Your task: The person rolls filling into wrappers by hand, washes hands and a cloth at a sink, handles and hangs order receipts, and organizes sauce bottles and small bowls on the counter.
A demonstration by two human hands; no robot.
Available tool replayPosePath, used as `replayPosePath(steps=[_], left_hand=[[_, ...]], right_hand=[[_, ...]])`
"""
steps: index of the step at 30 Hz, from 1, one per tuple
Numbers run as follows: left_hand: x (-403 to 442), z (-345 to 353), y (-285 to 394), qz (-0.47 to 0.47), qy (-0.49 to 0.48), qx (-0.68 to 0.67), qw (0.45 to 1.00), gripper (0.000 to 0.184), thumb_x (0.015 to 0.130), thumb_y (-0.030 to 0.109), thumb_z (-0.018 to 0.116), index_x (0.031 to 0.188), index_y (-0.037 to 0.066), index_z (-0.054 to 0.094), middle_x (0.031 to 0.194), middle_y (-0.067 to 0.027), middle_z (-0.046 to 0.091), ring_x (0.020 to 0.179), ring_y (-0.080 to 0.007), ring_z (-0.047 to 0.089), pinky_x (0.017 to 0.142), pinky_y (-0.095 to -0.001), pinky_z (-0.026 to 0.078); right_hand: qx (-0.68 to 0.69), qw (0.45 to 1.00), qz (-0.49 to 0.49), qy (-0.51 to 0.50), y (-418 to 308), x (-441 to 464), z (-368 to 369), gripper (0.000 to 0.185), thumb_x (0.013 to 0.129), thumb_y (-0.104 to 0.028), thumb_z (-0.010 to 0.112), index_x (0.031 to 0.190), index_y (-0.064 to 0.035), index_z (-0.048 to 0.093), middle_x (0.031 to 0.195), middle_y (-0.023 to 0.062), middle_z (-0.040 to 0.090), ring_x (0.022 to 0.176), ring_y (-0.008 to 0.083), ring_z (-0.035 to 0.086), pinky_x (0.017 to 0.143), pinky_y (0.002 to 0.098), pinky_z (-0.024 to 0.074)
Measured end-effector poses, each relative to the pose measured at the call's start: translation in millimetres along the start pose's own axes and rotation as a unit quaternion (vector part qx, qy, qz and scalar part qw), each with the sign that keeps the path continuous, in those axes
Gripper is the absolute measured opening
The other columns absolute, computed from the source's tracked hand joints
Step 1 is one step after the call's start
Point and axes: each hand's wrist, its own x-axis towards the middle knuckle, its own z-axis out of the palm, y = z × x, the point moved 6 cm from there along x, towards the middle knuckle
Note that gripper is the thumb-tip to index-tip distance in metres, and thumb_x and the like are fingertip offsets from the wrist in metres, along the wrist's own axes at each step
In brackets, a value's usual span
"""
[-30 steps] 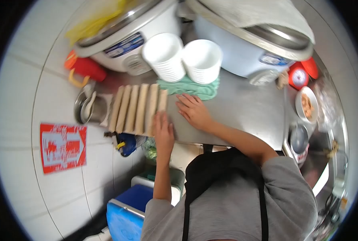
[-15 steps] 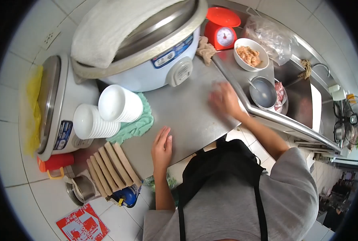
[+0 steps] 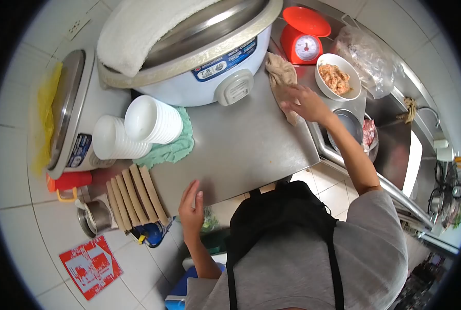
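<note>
My right hand [image 3: 308, 105] is on a crumpled beige cloth [image 3: 282, 77] at the right side of the steel counter [image 3: 235, 150], its fingers closed on the cloth's edge. My left hand [image 3: 191, 205] is at the counter's front edge, fingers apart, holding nothing. Left of it, several long beige rolls [image 3: 137, 194] lie side by side. A green cloth [image 3: 176, 147] lies under and beside two stacks of white bowls [image 3: 153, 120].
Behind the counter stands a large rice cooker [image 3: 189, 82], with another [image 3: 78, 113] at the left. A red scale [image 3: 302, 46], a white bowl of orange-pink food [image 3: 339, 77] and a metal bowl [image 3: 346, 128] are on the right, beside a sink [image 3: 393, 144].
The view has turned toward the right. My right hand has left the rolls' side and reached the beige cloth, which now stretches nearer the front. My left hand has come away from the rolls.
</note>
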Motion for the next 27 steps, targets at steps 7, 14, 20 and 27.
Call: replayPosePath(steps=[7, 14, 20, 27], left_hand=[[-12.9, -7.7, 6.3, -0.019, 0.015, 0.001, 1.000, 0.027, 0.090, 0.009, 0.053, 0.115, 0.002, 0.059, 0.116, -0.0165, 0.060, 0.107, -0.0293, 0.058, 0.090, -0.0335, 0.044], [8.4, -9.2, 5.7, 0.009, -0.008, 0.005, 1.000, 0.026, 0.090, 0.009, 0.054, 0.114, 0.002, 0.060, 0.113, -0.0161, 0.061, 0.105, -0.0285, 0.059, 0.089, -0.0333, 0.045], [46.3, 12.2, 52.4, 0.082, -0.062, -0.023, 0.994, 0.026, 0.090, 0.010, 0.054, 0.114, 0.001, 0.060, 0.114, -0.0157, 0.061, 0.105, -0.0274, 0.059, 0.089, -0.0331, 0.045], [25.8, -9.1, 4.1, 0.022, -0.036, -0.014, 0.999, 0.026, 0.091, 0.009, 0.052, 0.115, 0.001, 0.060, 0.114, -0.0155, 0.061, 0.106, -0.0268, 0.058, 0.090, -0.0329, 0.044]], right_hand=[[-0.172, 0.968, 0.045, 0.178, 11.1, 55.8, 61.2, 0.061, 0.093, -0.046, 0.037, 0.140, -0.0065, 0.031, 0.145, 0.0197, 0.027, 0.136, 0.0369, 0.021, 0.110, 0.0476, 0.0188], [-0.028, 0.993, -0.075, 0.084, -138.7, 11.9, 125.5, 0.063, 0.087, -0.040, 0.051, 0.137, -0.0046, 0.034, 0.143, 0.0193, 0.031, 0.136, 0.0337, 0.022, 0.112, 0.0468, 0.0150], [-0.022, 0.984, -0.168, 0.058, -206.1, -63.1, 155.3, 0.059, 0.089, -0.041, 0.045, 0.139, -0.0108, 0.034, 0.143, 0.0108, 0.033, 0.135, 0.0282, 0.025, 0.111, 0.0473, 0.0134], [-0.175, 0.973, 0.120, 0.095, -39.3, -138.2, 65.2, 0.057, 0.089, -0.038, 0.047, 0.135, -0.0063, 0.039, 0.145, 0.0137, 0.031, 0.136, 0.0301, 0.024, 0.110, 0.0510, 0.0152]])
